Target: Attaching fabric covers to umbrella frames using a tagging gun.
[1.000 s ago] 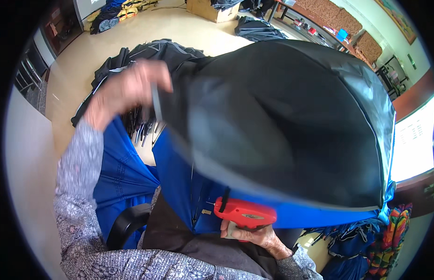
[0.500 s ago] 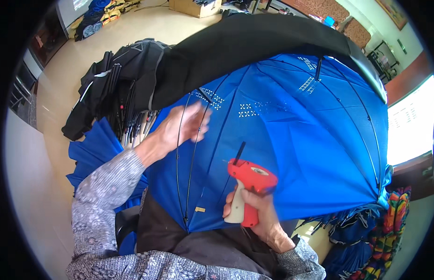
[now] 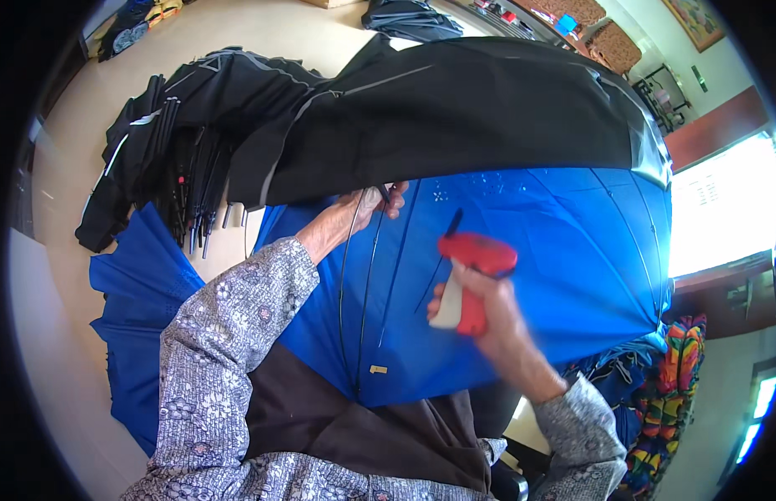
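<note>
A blue umbrella canopy (image 3: 497, 225) with thin dark ribs lies spread over my lap, and black fabric (image 3: 455, 117) covers its far part. My left hand (image 3: 378, 202) is closed on the umbrella by the ribs at the black fabric's edge; this edge partly hides the fingers. To the right, my right hand (image 3: 488, 292) is wrapped round the handle of a red and white tagging gun (image 3: 478, 255), raised over the blue cloth and slightly blurred. A dark strip sticks up from the gun's top. A small yellowish label (image 3: 378, 369) sits on the canopy near me.
Black folded umbrellas (image 3: 192, 142) lie in a heap at the left, above more blue fabric (image 3: 142, 292). Multicoloured bundles (image 3: 676, 367) stand at the right below a bright window (image 3: 722, 200). A dark pile (image 3: 413, 18) rests on the far floor.
My left hand has moved slightly right and closed on the umbrella at the black fabric's edge. The right hand has lifted the tagging gun up and right. Black fabric covers more blue cloth.
</note>
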`<act>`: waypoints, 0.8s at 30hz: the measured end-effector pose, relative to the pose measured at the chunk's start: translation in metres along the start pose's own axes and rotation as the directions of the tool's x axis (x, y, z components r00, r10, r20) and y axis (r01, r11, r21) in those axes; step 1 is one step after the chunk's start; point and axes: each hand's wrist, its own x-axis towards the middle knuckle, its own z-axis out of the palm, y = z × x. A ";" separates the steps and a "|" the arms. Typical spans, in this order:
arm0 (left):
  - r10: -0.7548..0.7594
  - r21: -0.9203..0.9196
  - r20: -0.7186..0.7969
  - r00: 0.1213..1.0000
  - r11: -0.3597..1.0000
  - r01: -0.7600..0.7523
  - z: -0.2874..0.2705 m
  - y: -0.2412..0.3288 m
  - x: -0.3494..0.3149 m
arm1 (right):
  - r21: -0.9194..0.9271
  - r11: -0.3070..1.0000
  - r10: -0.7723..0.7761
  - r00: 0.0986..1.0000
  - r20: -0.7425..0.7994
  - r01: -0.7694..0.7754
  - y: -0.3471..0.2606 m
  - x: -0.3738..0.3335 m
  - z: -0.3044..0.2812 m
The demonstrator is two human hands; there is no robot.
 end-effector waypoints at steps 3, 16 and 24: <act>-0.001 0.134 -0.056 0.998 0.991 0.008 0.011 -0.008 0.008 | -0.091 0.989 -0.116 0.993 -0.031 0.113 -0.027 0.027 0.000; 0.057 0.274 -0.029 0.998 0.961 -0.047 0.000 -0.013 0.005 | 0.073 0.923 -0.376 0.925 -0.047 0.379 -0.001 0.145 0.007; -0.029 0.431 -0.128 0.991 0.899 0.082 0.019 -0.005 0.016 | 0.307 0.881 -0.375 0.927 -0.010 0.360 0.010 0.146 0.000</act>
